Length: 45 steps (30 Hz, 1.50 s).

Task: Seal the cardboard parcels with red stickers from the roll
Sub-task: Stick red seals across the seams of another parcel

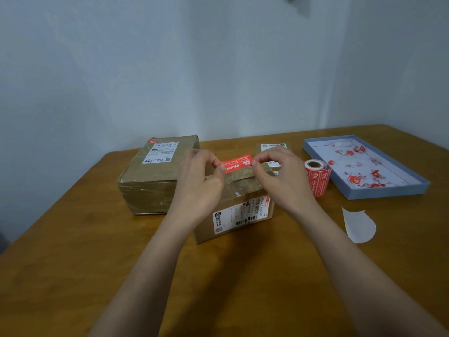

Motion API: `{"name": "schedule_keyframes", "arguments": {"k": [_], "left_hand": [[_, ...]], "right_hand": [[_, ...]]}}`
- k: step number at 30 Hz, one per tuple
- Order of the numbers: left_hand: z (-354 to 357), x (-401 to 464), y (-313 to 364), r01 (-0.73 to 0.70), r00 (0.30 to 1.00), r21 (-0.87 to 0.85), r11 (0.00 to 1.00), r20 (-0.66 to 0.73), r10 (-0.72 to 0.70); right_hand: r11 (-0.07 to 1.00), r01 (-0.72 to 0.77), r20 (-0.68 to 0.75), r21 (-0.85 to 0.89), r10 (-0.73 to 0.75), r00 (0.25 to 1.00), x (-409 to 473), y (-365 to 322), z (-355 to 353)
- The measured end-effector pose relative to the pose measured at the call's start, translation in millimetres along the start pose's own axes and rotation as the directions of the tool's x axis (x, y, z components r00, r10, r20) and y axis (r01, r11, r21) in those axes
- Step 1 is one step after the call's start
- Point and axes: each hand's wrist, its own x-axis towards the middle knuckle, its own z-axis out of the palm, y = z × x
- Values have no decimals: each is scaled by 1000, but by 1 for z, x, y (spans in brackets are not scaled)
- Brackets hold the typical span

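A red sticker (237,163) is held stretched flat between both hands above the top of a small cardboard parcel (239,205), which is set near the middle of the wooden table (73,251); its left end is pinched by the thumb and fingers of the left hand (202,181), its right end by the curled fingertips of the right hand (279,176), so that both grips are closed on the sticker; whether the sticker already touches the taped seam beneath cannot be told. A larger cardboard parcel (151,175), wrapped in brown tape and marked with a white shipping label, is placed just to the left of the small one; a third parcel (273,148) is partly hidden behind the right hand. The roll of red stickers (317,177) is stood upright just right of the right hand, near a shallow blue tray (388,193) in which crumpled red and white scraps are scattered; a piece of white backing paper (358,226) is laid on the table in front of the tray.
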Motion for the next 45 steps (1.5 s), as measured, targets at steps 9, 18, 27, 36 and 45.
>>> {"name": "schedule_keyframes", "arguments": {"k": [9,18,27,36,45], "left_hand": [[8,14,-14,223,975,4,975,-11,-223],[19,18,-31,236,972,115,965,-15,-235],[24,23,-44,229,973,209,951,-50,-223],[29,25,-47,214,976,294,932,-95,-194],[30,24,-46,214,976,303,928,-97,-194]], "right_hand": [[983,-184,68,9,183,981,11,2,7],[974,-220,100,-51,224,969,8,10,20],[974,-140,14,-179,145,989,6,19,35],[972,-103,-39,-213,97,995,4,20,43],[966,-132,-47,-224,124,991,4,17,44]]}}
